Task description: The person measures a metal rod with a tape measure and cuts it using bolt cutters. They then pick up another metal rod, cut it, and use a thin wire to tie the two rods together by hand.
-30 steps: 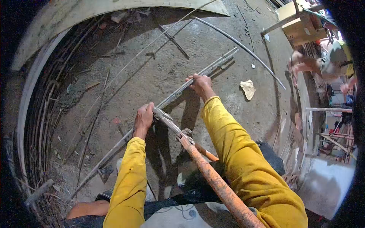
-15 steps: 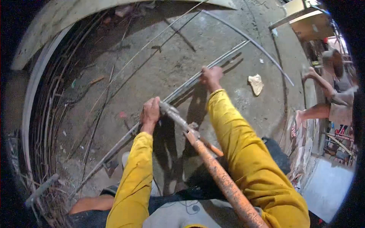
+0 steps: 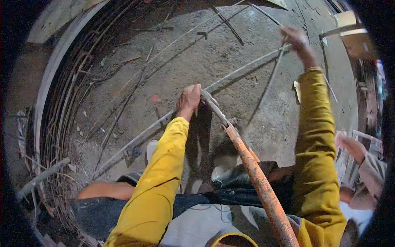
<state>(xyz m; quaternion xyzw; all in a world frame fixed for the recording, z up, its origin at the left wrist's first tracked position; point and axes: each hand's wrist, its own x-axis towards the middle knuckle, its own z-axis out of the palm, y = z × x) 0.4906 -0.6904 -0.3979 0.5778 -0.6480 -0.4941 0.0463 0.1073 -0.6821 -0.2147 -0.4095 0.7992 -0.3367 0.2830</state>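
My left hand (image 3: 190, 99) is closed around a long grey metal rod (image 3: 142, 136) that runs diagonally over the floor. Right beside its knuckles lies the grey metal head (image 3: 214, 108) of a worn orange pipe tool (image 3: 260, 181), whose shaft reaches down between my arms. My right hand (image 3: 298, 43) is stretched far forward, slightly blurred, its fingers bent at the far end of the rod. A shorter grey rod (image 3: 272, 78) slants down from just below those fingers. Exactly how the fingers hold the rod ends is hard to see.
Bundled thin bars (image 3: 70, 119) lie along the left edge beside a pale board (image 3: 45, 96). Another thin rod (image 3: 177, 39) and a dark bar (image 3: 230, 26) lie ahead on the concrete floor (image 3: 135, 86). Another person's hand (image 3: 349, 144) shows at right, near a cardboard box (image 3: 358, 43).
My right hand has moved forward and right along the rods to their far end. The shorter rod now angles away from the long one. My left hand remains beside the tool's head.
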